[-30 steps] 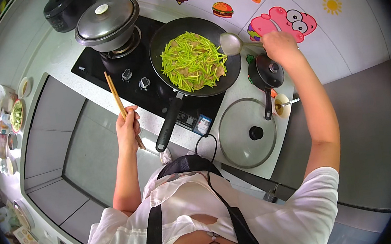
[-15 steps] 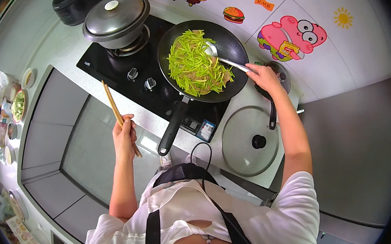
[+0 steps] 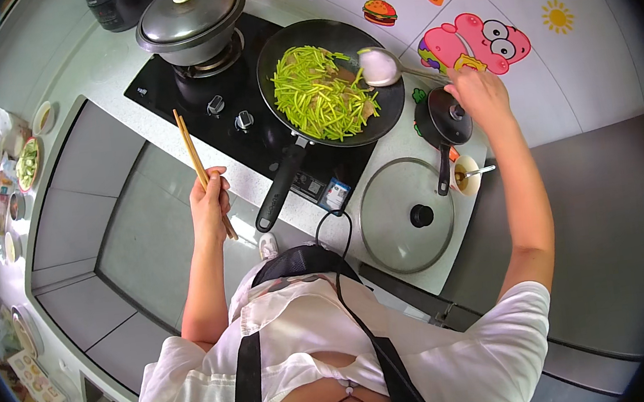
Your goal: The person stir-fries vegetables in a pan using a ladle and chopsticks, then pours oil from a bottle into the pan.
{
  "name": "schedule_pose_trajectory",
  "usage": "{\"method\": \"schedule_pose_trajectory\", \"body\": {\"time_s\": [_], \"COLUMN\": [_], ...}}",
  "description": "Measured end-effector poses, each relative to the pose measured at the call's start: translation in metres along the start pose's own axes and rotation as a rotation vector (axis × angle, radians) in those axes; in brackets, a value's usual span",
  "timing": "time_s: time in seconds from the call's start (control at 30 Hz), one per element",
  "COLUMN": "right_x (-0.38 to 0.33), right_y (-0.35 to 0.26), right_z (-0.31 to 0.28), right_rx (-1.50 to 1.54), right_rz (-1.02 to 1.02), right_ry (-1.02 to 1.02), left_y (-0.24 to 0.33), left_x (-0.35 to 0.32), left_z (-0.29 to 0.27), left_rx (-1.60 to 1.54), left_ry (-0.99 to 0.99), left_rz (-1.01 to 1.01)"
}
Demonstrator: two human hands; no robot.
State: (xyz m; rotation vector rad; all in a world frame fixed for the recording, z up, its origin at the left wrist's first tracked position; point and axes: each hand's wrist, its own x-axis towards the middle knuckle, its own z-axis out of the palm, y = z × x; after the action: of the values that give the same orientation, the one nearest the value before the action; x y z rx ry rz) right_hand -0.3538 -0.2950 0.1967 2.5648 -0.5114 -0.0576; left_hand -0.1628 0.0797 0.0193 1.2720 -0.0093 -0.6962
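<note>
My left hand (image 3: 210, 205) is closed around a pair of wooden chopsticks (image 3: 190, 146), held upright in front of the stove and away from the pan. In my right hand (image 3: 480, 93) is the handle of a metal ladle (image 3: 380, 67). The ladle's bowl hangs over the right side of a black frying pan (image 3: 385, 112); I cannot tell what, if anything, is in it. Chopped green stalks (image 3: 319, 95) with some brownish pieces fill the left and middle of the pan. The pan's black handle (image 3: 283, 185) points toward me.
A lidded grey pot (image 3: 192, 22) stands on the stove's (image 3: 162, 96) left burner. Right of the stove are a glass lid (image 3: 395, 228), a small lidded black pan (image 3: 439, 122) and a bowl with a spoon (image 3: 470, 174). Dishes line the left counter.
My right hand has moved up and right, lifting the ladle off the greens toward the pan's right rim. The left hand, with the chopsticks, has shifted slightly right. The view has tilted a little.
</note>
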Motion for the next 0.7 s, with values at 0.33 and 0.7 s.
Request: {"method": "schedule_pose_trajectory", "body": {"time_s": [0.33,0.7], "right_x": [0.020,0.014], "right_y": [0.020,-0.060], "right_z": [0.035,0.084], "right_rx": [0.656,0.874], "right_rz": [0.217,0.229], "right_ry": [-0.677,-0.192], "left_y": [-0.008,-0.005], "left_x": [-0.007,-0.002], "left_z": [-0.019,-0.019], "left_rx": [-0.011,0.013], "left_ry": [0.066,0.049], "left_rz": [-0.011,-0.002]}}
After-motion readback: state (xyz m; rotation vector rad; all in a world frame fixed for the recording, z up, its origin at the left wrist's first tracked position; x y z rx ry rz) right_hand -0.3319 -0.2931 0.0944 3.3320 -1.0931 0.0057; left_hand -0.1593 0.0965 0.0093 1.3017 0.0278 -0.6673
